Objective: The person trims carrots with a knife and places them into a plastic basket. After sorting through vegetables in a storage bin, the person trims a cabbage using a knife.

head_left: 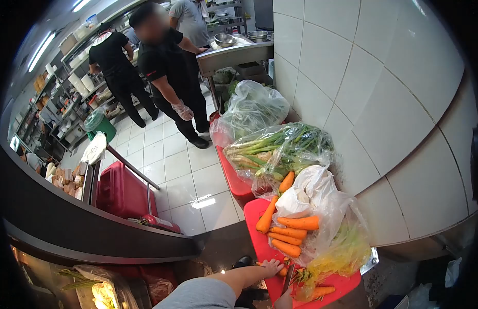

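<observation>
On the red cutting board (347, 288), my left hand (271, 267) is closed over a carrot (283, 271), whose orange end shows beside my fingers. My right hand (284, 301), partly cut off at the bottom, grips a knife (289, 278) with its blade upright against that carrot's end. Carrot tops (303, 276) with green stubs lie just right of the blade. Another carrot (321, 293) rests near the board's front. Several whole carrots (287, 239) are grouped farther back, beside a white plastic bag (307, 191) and a clear bag with yellowish scraps (342, 252).
Bagged green onions (280, 149) and a bag of leafy greens (252, 110) sit behind the board, along the tiled wall (393, 118). A co-worker (169, 72) in black stands beyond, one hand gloved. A red bin (123, 190) is at left.
</observation>
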Demonstrator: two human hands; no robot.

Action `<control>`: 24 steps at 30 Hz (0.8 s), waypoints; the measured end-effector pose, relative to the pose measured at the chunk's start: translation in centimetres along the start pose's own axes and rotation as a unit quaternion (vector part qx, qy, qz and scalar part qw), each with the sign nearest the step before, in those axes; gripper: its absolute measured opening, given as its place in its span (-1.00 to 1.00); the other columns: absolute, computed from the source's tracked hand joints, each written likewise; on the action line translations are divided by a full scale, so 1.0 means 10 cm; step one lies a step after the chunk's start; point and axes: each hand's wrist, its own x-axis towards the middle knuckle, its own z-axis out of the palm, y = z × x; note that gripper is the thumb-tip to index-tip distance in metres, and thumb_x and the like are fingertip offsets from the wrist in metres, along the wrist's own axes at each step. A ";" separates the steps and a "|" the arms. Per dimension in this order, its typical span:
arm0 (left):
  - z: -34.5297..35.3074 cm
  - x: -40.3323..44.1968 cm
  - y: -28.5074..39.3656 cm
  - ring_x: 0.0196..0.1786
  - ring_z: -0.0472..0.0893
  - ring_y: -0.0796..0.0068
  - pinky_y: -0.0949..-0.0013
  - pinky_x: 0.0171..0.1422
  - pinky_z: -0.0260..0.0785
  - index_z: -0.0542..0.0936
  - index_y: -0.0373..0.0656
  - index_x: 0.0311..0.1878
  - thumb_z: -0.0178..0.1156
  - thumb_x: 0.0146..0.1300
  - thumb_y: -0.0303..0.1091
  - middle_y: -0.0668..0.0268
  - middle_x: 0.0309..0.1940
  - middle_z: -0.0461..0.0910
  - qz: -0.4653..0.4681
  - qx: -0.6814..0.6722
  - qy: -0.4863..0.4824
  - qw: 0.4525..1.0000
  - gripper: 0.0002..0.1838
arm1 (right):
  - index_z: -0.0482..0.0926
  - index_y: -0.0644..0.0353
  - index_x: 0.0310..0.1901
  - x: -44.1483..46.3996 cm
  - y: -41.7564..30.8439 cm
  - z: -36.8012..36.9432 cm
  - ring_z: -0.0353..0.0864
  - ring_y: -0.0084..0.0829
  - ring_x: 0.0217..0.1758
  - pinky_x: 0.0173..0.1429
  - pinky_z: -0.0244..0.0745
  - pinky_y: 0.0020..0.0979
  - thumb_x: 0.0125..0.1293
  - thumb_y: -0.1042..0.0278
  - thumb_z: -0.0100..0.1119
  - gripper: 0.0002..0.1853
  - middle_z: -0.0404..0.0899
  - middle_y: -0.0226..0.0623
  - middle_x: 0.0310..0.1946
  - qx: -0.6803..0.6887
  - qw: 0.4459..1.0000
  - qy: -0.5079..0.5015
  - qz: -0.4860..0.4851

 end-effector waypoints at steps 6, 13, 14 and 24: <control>0.04 0.06 -0.04 0.26 0.29 0.24 0.05 0.04 0.37 0.13 0.16 0.40 -0.01 0.27 -0.29 0.24 0.18 0.25 -0.010 -0.012 -0.016 1.000 -0.39 | 0.04 0.23 0.29 0.05 0.01 0.06 0.55 0.16 -0.11 -0.06 0.43 0.03 0.26 0.42 -0.10 -0.44 0.52 0.25 -0.19 0.005 0.999 -0.007 0.035; 0.00 0.03 -0.05 0.25 0.28 0.24 -0.04 0.04 0.33 0.15 0.18 0.40 -0.07 0.30 -0.23 0.25 0.23 0.24 0.006 0.036 -0.007 0.999 -0.43 | 0.07 0.22 0.28 -0.01 0.20 0.31 0.55 0.15 -0.10 -0.06 0.43 0.03 0.27 0.41 -0.12 -0.47 0.51 0.25 -0.16 0.005 0.992 -0.036 0.119; 0.13 0.13 -0.09 0.27 0.27 0.23 -0.05 0.06 0.32 0.14 0.17 0.40 -0.08 0.30 -0.22 0.25 0.26 0.22 -0.003 0.031 -0.008 0.999 -0.42 | 0.08 0.24 0.27 -0.08 0.16 0.23 0.55 0.15 -0.09 -0.05 0.43 0.03 0.28 0.39 -0.12 -0.48 0.52 0.26 -0.15 0.000 0.994 -0.045 0.098; -0.12 -0.32 -0.46 0.14 0.33 -0.10 -0.01 0.16 0.30 0.16 -0.15 0.32 0.21 0.18 -0.23 -0.04 0.08 0.29 0.039 -0.214 0.098 0.971 -0.31 | 0.21 0.26 0.09 0.13 0.61 0.27 0.55 0.18 -0.38 -0.30 0.41 0.08 0.34 0.29 -0.07 -0.64 0.54 0.18 -0.45 0.071 0.995 0.062 -0.015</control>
